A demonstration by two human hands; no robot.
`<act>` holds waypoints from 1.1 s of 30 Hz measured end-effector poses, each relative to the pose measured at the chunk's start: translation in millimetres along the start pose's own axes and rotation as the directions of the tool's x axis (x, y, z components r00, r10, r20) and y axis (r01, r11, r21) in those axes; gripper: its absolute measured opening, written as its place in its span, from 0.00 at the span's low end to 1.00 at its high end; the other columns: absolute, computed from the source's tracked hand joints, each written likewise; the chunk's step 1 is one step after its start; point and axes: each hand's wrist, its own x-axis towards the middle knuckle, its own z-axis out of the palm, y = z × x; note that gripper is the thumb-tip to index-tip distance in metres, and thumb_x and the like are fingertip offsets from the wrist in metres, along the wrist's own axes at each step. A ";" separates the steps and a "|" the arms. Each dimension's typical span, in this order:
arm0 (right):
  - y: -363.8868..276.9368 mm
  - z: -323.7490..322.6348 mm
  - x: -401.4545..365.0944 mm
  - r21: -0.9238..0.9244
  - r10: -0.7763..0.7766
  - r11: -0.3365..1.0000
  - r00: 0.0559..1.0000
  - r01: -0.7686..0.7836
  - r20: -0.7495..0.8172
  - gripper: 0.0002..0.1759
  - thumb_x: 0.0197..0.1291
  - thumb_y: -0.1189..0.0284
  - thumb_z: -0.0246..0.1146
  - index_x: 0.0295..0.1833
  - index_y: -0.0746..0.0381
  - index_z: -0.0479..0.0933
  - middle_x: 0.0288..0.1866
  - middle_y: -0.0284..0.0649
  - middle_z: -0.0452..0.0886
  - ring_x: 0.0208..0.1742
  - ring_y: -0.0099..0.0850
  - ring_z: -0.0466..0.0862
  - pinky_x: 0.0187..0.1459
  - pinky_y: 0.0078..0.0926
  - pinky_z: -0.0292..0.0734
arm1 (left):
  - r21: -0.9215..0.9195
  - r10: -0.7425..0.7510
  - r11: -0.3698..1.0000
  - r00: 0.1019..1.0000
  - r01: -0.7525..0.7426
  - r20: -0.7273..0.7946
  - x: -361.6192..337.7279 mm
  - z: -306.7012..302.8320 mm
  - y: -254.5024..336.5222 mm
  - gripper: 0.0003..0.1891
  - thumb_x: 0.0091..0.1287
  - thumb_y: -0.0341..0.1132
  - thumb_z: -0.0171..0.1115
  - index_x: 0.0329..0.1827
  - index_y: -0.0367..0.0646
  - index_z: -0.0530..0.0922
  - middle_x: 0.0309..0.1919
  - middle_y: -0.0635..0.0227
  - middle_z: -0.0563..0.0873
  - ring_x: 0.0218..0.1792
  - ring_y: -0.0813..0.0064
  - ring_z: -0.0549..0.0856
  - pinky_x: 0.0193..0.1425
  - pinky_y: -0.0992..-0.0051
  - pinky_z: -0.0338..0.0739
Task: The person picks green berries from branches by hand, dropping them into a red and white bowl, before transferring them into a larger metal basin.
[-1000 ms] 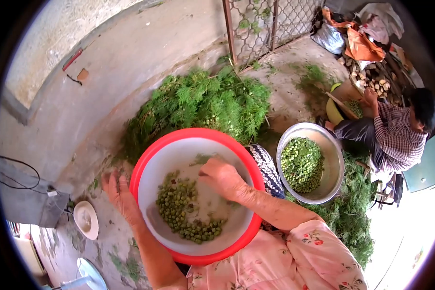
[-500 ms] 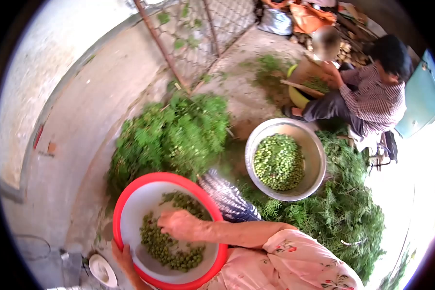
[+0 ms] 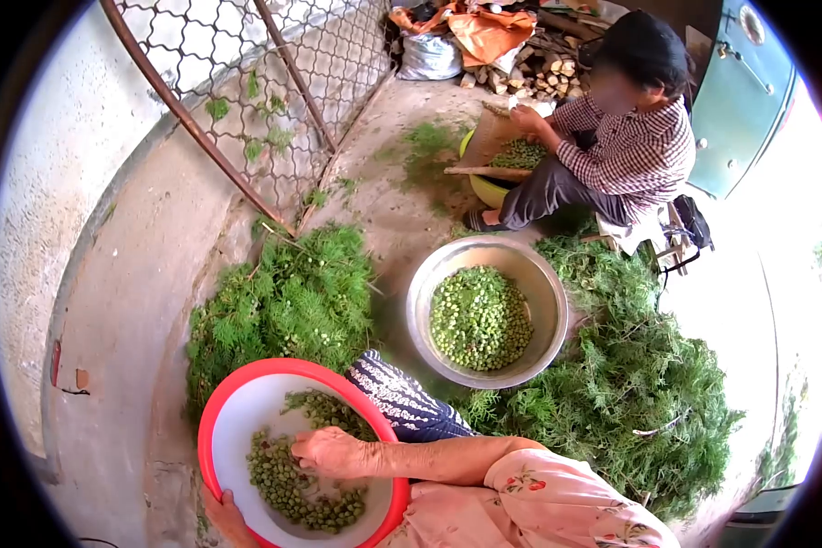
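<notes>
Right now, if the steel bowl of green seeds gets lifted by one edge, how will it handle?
Likely stiff: the steel bowl looks like rigid metal. Probably bottom-heavy, as the green seeds cover its whole floor. The seeds are loose, small and round, so they would likely slide to the low side and spill if the bowl tilts.

A single view, worn on the head, faces forward and steeply down at the ground [image 3: 146, 274] (a wide, round lens with dark corners). The red basin [image 3: 237, 379] sits very near at lower left, the steel bowl [image 3: 543, 292] farther off, and a second person [image 3: 626, 151] far right.
</notes>
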 end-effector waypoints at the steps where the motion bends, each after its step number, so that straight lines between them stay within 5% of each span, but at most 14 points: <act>1: -3.0 -9.3 -1.9 0.005 0.011 1.000 0.999 -0.011 -0.030 0.06 0.54 0.73 0.60 0.36 0.63 0.71 0.34 0.50 0.77 0.41 0.49 0.79 0.42 0.42 0.73 | 0.017 0.018 1.000 1.000 -0.018 0.008 0.0 -5.3 6.0 0.29 0.53 0.22 0.62 0.62 0.35 0.68 0.50 0.44 0.78 0.50 0.48 0.78 0.54 0.62 0.71; 6: -7.2 -24.8 -8.2 -0.015 -0.005 1.000 0.975 0.002 -0.223 0.07 0.54 0.73 0.61 0.36 0.64 0.71 0.35 0.50 0.76 0.39 0.50 0.78 0.40 0.43 0.73 | -0.151 0.065 0.986 0.998 -0.066 -0.013 -2.2 1.0 -7.1 0.28 0.52 0.20 0.60 0.60 0.38 0.71 0.49 0.50 0.80 0.49 0.53 0.79 0.54 0.65 0.72; 10: -17.8 -13.3 -9.8 -0.006 -0.014 1.000 0.988 0.013 -0.154 0.08 0.55 0.73 0.62 0.38 0.65 0.71 0.36 0.48 0.75 0.40 0.51 0.78 0.40 0.44 0.73 | -0.063 0.072 0.995 0.986 -0.082 -0.153 -20.3 0.6 -21.5 0.25 0.53 0.20 0.59 0.58 0.39 0.72 0.49 0.51 0.80 0.49 0.54 0.80 0.53 0.65 0.72; 17: -29.6 3.5 -15.9 -0.051 -0.073 0.996 0.997 0.074 0.016 0.07 0.55 0.72 0.60 0.38 0.63 0.72 0.36 0.48 0.76 0.40 0.51 0.77 0.42 0.45 0.73 | -0.210 0.011 0.977 0.997 -0.028 -0.079 -38.2 -16.4 -9.0 0.26 0.55 0.22 0.58 0.60 0.39 0.70 0.49 0.50 0.80 0.50 0.53 0.79 0.56 0.65 0.71; 19: -43.3 -5.4 -18.2 -0.109 -0.089 0.990 0.996 0.088 -0.010 0.08 0.55 0.72 0.59 0.39 0.62 0.73 0.36 0.48 0.76 0.42 0.50 0.77 0.44 0.44 0.74 | -0.232 0.146 0.956 0.977 -0.179 -0.153 -37.5 -9.8 -21.8 0.27 0.55 0.22 0.58 0.61 0.39 0.70 0.49 0.50 0.80 0.51 0.53 0.79 0.57 0.65 0.71; 26: -33.7 -11.7 -17.8 -0.187 -0.236 0.956 0.971 0.226 -0.030 0.06 0.51 0.76 0.63 0.36 0.64 0.77 0.32 0.45 0.77 0.37 0.44 0.79 0.39 0.37 0.75 | -0.186 0.091 0.975 0.980 -0.124 -0.174 -46.6 -15.8 -4.9 0.21 0.55 0.28 0.60 0.55 0.45 0.73 0.43 0.50 0.81 0.45 0.47 0.79 0.47 0.59 0.74; 33: 27.1 -3.2 -44.3 -0.196 0.043 0.980 0.999 -0.037 0.027 0.06 0.49 0.77 0.66 0.35 0.65 0.78 0.31 0.46 0.79 0.34 0.44 0.80 0.37 0.36 0.75 | -0.069 0.067 0.994 0.975 -0.083 -0.212 -61.6 -12.3 15.8 0.23 0.57 0.28 0.60 0.57 0.46 0.68 0.41 0.51 0.80 0.42 0.47 0.80 0.43 0.55 0.74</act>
